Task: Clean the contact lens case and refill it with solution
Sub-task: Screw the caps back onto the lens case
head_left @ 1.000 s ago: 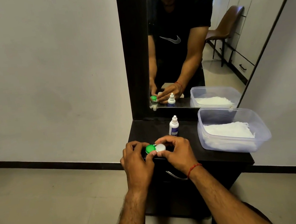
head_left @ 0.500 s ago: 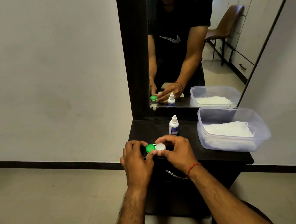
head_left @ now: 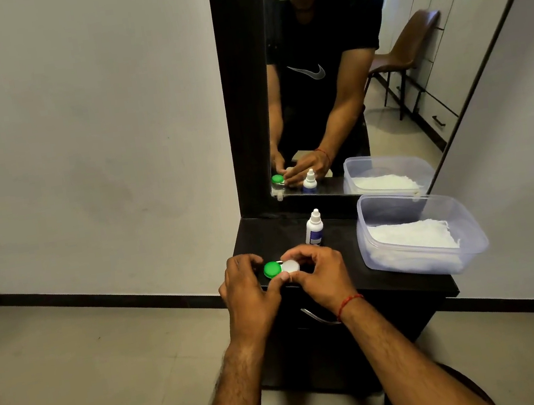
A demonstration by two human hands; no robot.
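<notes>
Hands are both sitting on the lens case (head_left: pixel 281 268) at the front edge of the dark dresser top (head_left: pixel 406 285), near its left corner. Only one view to go on, the head camera, so here goes.

Left hand (head_left: pixel 246 292) is curling around the green cap (head_left: pixel 271 269), thumb pressing at its near side. Right hand (head_left: pixel 321 274) is pinching the white cap (head_left: pixel 291 266), fingers arching over the far side and thumb on the near side. Both hands are closing narrow on the case, not spread. Case is lying with its long axis running left to right, parallel to the front edge, so each hand is getting its own cap. Both caps are looking closed; I can't tell if either one is turning.

Solution bottle (head_left: pixel 314 228) is standing upright behind the case toward the back edge, nearer the right hand. Clear tub (head_left: pixel 460 208) with white tissues (head_left: pixel 412 236) is sitting by the right edge, well apart from the case.

My guess is the caps are getting unscrewed first, and the right hand is going for the bottle later.
</notes>
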